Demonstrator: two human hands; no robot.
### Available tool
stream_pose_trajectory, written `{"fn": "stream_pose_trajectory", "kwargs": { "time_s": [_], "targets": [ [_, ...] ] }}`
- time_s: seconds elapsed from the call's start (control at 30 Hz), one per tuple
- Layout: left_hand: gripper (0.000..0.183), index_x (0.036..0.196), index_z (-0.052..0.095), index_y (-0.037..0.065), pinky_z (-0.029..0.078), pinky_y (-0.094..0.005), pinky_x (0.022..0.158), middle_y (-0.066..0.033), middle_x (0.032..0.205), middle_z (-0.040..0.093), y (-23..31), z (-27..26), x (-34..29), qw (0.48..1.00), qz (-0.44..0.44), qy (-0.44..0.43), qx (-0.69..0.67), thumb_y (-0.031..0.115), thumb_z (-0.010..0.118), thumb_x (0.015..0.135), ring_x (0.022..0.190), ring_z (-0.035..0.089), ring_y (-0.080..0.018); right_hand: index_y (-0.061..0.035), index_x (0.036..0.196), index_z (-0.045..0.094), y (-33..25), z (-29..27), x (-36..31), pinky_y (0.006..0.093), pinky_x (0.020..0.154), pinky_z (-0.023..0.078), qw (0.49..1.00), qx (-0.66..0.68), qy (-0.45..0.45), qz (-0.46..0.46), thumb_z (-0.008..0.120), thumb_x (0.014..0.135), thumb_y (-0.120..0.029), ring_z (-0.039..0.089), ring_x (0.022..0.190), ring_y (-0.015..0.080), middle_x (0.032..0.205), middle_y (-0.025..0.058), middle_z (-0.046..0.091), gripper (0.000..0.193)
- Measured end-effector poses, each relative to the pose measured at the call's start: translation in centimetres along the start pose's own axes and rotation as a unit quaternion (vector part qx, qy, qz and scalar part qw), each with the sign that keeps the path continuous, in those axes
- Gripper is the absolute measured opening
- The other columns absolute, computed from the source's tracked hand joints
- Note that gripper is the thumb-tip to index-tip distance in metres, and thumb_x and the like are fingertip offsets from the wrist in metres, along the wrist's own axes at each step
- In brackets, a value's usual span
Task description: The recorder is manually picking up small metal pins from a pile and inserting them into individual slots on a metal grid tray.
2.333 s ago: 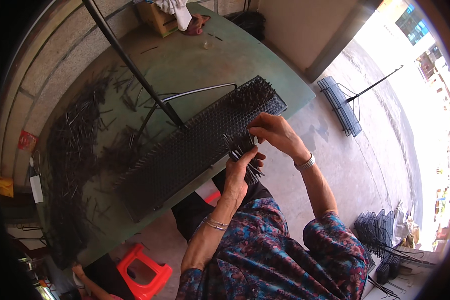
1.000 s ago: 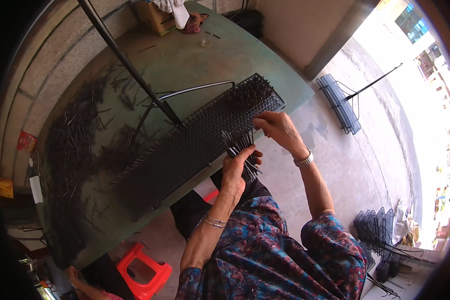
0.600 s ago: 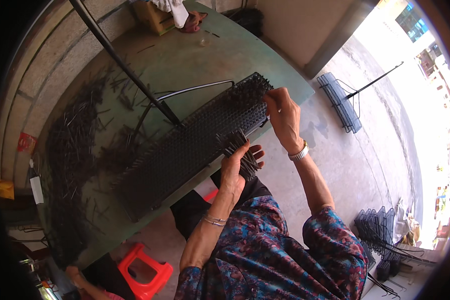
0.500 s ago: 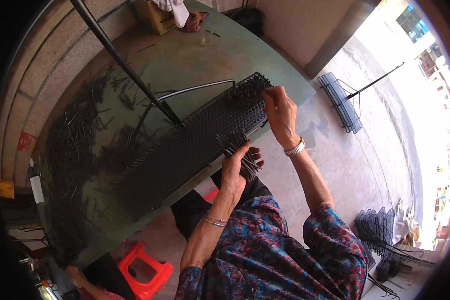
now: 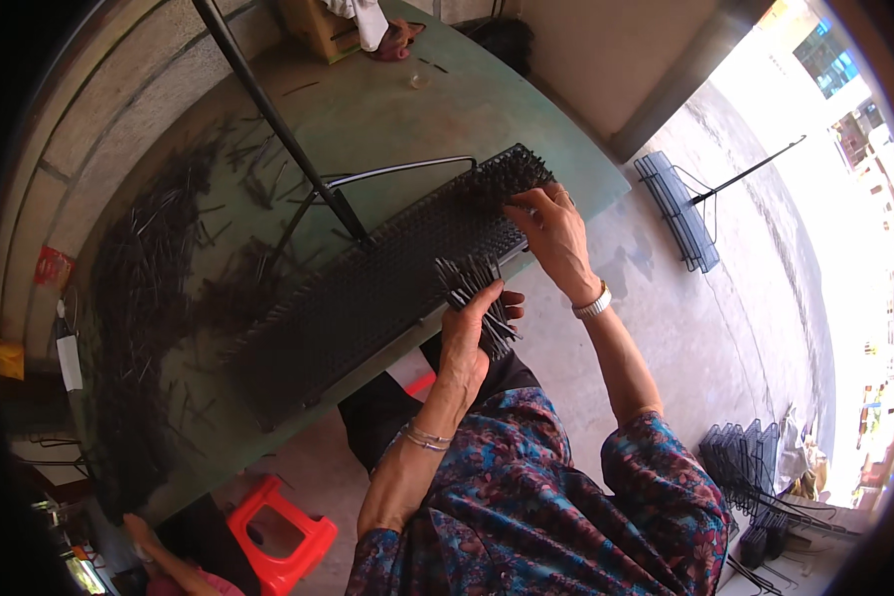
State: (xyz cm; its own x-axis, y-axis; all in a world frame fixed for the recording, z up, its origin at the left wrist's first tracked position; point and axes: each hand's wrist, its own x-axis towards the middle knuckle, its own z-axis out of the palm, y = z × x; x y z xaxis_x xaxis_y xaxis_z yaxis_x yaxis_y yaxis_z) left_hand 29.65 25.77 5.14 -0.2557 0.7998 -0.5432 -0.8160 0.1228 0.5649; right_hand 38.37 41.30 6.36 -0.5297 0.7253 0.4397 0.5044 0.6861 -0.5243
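Observation:
A long black mesh panel (image 5: pixel 397 263) lies slantwise on the green table, joined to a black pole (image 5: pixel 268 104) and a bent metal brace (image 5: pixel 407 170). Short dark pieces stand thickly in its far right end (image 5: pixel 515 169). My left hand (image 5: pixel 464 333) is closed around a bundle of thin dark strips (image 5: pixel 472 283), just off the panel's near edge. At the panel's right end, the fingers of my right hand (image 5: pixel 558 238) are bent together over the mesh. What they pinch, if anything, is too small to make out.
Many loose dark strips (image 5: pixel 149 268) are strewn over the left of the green table (image 5: pixel 368 109). A red stool (image 5: pixel 283 536) stands below. Another person's hand (image 5: pixel 139 531) is at the lower left. On the floor to the right lies a similar pole-mounted rack (image 5: pixel 677 211).
My right hand has shifted slightly left and down along the panel's right end. The left hand keeps its bundle. The view has tilted a little, shifting the pole's place in the picture.

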Motion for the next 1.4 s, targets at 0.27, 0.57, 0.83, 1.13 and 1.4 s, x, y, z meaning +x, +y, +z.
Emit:
{"fn": "stream_pose_trajectory", "kwargs": {
  "time_s": [0.27, 0.57, 0.83, 1.13, 1.4],
  "targets": [
    [0.025, 0.106, 0.063, 0.003, 0.049, -0.0266, 0.053, -0.0127, 0.089, 0.072, 0.2, -0.3, -0.4, 1.000, 0.022, -0.008, 0.010, 0.018, 0.069, 0.086, 0.072, 0.070, -0.0209, 0.0008, 0.095, 0.066, -3.2, -1.9, -1.2, 0.0297, 0.059, 0.048, 0.916, 0.266, -0.279, 0.109, 0.066, 0.087, -0.016, 0.061, 0.065, 0.0125, 0.074, 0.0090, 0.065, 0.019],
    [0.026, 0.106, 0.065, 0.003, 0.049, -0.0263, 0.052, -0.0115, 0.089, 0.072, 1.0, -1.0, -0.6, 0.999, 0.021, 0.017, 0.023, 0.019, 0.069, 0.086, 0.070, 0.071, -0.0215, 0.0016, 0.091, 0.065, -3.6, -1.4, -0.5, 0.0265, 0.058, 0.048, 0.891, 0.311, -0.297, 0.145, 0.065, 0.088, -0.010, 0.060, 0.065, 0.0100, 0.073, 0.0046, 0.064, 0.012],
    [0.026, 0.106, 0.067, 0.005, 0.047, -0.0257, 0.051, -0.0099, 0.089, 0.072, 1.2, -1.4, -0.6, 0.998, 0.030, 0.023, 0.046, 0.020, 0.070, 0.085, 0.070, 0.071, -0.0195, 0.0024, 0.092, 0.062, -3.1, -1.0, 0.2, 0.0262, 0.062, 0.052, 0.862, 0.348, -0.332, 0.158, 0.063, 0.091, -0.010, 0.063, 0.069, 0.0115, 0.075, 0.0054, 0.064, 0.012],
    [0.026, 0.106, 0.065, 0.007, 0.052, -0.0312, 0.058, -0.0116, 0.093, 0.072, 0.6, -2.5, 0.1, 0.999, 0.032, 0.013, -0.007, 0.024, 0.069, 0.088, 0.078, 0.071, -0.0218, 0.0024, 0.094, 0.059, -3.8, -2.3, 2.1, 0.0264, 0.065, 0.053, 0.895, 0.340, -0.258, 0.132, 0.059, 0.093, -0.007, 0.066, 0.071, 0.0131, 0.077, 0.0061, 0.065, 0.009],
    [0.025, 0.110, 0.062, 0.013, 0.056, -0.0397, 0.071, -0.0133, 0.101, 0.068, 0.2, -1.8, 0.5, 0.993, -0.062, -0.020, -0.095, 0.028, 0.066, 0.091, 0.088, 0.068, -0.0256, 0.0013, 0.098, 0.060, -3.6, 1.5, 4.2, 0.0258, 0.065, 0.052, 0.976, 0.214, 0.014, 0.044, 0.060, 0.092, -0.007, 0.068, 0.070, 0.0128, 0.077, 0.0083, 0.068, 0.010]
  ]
}}
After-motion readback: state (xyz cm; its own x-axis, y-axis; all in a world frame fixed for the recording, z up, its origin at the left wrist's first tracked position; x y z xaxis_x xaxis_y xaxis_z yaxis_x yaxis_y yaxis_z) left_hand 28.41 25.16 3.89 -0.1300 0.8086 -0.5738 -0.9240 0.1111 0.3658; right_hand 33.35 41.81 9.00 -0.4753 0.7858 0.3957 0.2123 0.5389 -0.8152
